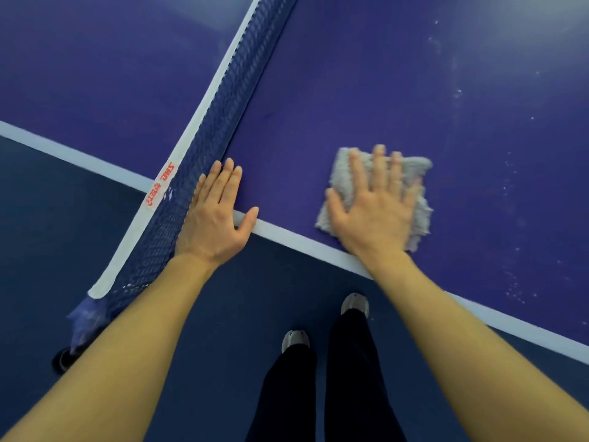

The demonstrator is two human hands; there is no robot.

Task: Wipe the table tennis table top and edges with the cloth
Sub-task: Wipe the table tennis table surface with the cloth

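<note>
Now the right hand (376, 215) lies flat with fingers spread, pressing the cloth (420, 202) onto the table (350, 90) just inside its near edge. Flat and empty, the left hand (213, 218) rests on that edge, touching the net (204, 148).

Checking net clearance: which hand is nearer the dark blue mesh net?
Left. The left hand rests against the net; the right hand presses the grey cloth farther away.
</note>
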